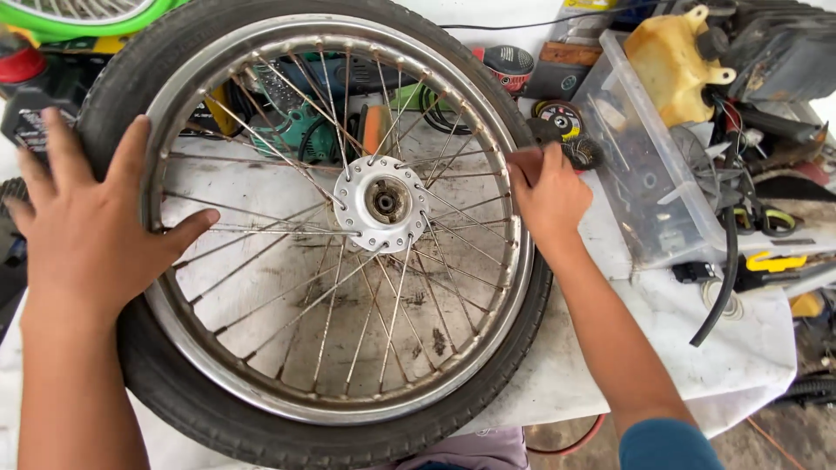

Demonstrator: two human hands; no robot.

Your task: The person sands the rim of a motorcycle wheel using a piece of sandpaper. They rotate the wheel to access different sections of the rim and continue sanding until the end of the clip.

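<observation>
White-covered workbench point(610, 365), daylight

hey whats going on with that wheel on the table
A person has a spoked wheel with its black tyre still on, lying flat on a white-covered table. The left hand is pressed flat on the tyre and rim at the left side. The right hand is at the right side of the rim, fingers pinched on something small there; what it is cannot be made out. The hub faces up. A clear plastic bin and assorted tools sit nearby.
</observation>
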